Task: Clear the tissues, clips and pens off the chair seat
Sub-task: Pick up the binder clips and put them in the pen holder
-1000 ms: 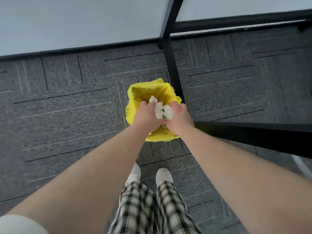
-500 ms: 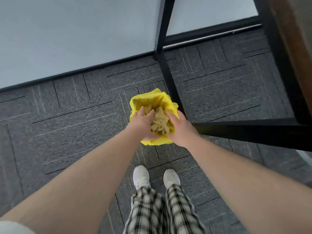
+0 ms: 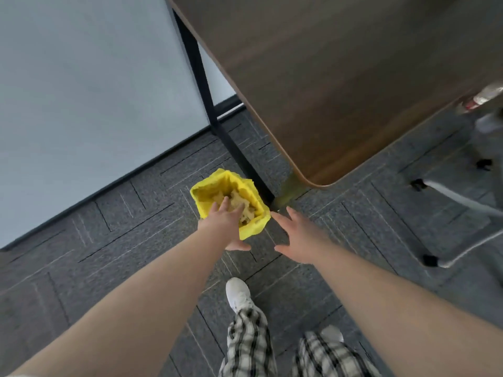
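Note:
A small bin lined with a yellow bag [image 3: 206, 190] stands on the carpet beside a black table leg. Crumpled tissues [image 3: 242, 204] lie inside it. My left hand [image 3: 227, 223] hovers over the bin's near rim, fingers spread, holding nothing. To the right of the bin, above the carpet, is my right hand [image 3: 298, 238], also empty with its fingers apart. The chair seat, clips and pens are out of view.
A brown wooden table top [image 3: 313, 77] overhangs at the upper right on a black frame [image 3: 201, 74]. Silver chair legs with black feet [image 3: 446, 221] stand at the right. A pale wall panel [image 3: 81, 77] runs along the left. My feet [image 3: 238, 293] are below on grey carpet.
Both hands held white tissues above the bin, then dropped them in. The hands have now spread apart and pulled back, and my view has swung right and up to show the table.

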A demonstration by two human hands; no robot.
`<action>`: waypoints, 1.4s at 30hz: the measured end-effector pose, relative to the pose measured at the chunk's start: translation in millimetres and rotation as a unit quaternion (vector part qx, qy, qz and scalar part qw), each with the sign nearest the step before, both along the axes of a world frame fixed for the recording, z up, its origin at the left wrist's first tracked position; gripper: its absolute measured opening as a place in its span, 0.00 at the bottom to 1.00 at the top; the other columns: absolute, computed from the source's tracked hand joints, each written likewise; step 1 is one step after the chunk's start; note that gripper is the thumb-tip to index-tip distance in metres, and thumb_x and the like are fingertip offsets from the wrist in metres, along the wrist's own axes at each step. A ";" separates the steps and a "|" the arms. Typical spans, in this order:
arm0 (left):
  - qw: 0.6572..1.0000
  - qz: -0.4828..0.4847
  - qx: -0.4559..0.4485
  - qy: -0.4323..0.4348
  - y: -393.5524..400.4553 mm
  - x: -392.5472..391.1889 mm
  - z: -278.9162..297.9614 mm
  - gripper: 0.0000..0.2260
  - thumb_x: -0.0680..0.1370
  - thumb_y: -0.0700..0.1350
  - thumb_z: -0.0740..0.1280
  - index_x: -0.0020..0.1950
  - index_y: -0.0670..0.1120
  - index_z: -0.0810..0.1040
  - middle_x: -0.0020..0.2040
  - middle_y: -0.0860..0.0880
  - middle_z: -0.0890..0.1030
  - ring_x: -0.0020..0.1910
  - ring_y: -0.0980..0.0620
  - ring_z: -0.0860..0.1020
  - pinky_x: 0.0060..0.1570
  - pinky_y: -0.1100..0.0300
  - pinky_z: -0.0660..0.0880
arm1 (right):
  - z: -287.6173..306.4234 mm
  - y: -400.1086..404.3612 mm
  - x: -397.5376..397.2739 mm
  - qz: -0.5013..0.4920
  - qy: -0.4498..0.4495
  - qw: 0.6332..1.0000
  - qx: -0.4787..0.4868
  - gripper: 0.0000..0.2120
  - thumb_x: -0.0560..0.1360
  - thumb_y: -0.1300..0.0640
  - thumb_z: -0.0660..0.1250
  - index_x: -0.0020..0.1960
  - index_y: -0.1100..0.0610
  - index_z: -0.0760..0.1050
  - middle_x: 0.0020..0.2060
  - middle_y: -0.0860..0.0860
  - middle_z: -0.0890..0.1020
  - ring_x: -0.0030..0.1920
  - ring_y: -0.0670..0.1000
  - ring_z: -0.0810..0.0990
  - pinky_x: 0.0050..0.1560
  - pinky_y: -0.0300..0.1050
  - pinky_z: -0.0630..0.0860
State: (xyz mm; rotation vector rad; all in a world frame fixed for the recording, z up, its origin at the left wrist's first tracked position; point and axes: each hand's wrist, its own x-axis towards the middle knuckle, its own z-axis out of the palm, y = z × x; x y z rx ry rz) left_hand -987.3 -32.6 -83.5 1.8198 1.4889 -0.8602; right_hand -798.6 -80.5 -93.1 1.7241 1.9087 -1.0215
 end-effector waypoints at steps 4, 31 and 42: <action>0.999 -0.043 -0.005 0.016 -24.2 62.2 27.9 0.49 0.68 0.63 0.71 0.77 0.58 0.41 0.79 0.48 0.40 0.78 0.41 0.43 0.70 0.37 0.63 | 14.0 -31.8 63.5 -0.044 0.001 0.999 0.006 0.38 0.75 0.41 0.64 0.76 0.40 0.44 0.78 0.52 0.47 0.77 0.59 0.53 0.70 0.62 0.65; 0.900 -0.415 0.081 -0.109 -3.9 696.2 166.0 0.45 0.72 0.64 0.66 0.77 0.58 0.40 0.80 0.48 0.41 0.78 0.43 0.45 0.71 0.38 0.57 | 163.9 -147.6 618.3 -0.445 -0.130 0.884 0.060 0.34 0.78 0.48 0.60 0.77 0.42 0.44 0.78 0.50 0.46 0.77 0.57 0.48 0.72 0.61 0.57; 0.843 -0.525 0.073 -0.087 7.7 844.7 115.7 0.45 0.71 0.66 0.66 0.77 0.58 0.40 0.79 0.49 0.39 0.78 0.44 0.42 0.75 0.40 0.52 | 110.7 -132.1 715.3 -0.537 -0.073 0.839 0.038 0.32 0.78 0.52 0.62 0.76 0.42 0.48 0.77 0.50 0.50 0.76 0.57 0.52 0.66 0.62 0.69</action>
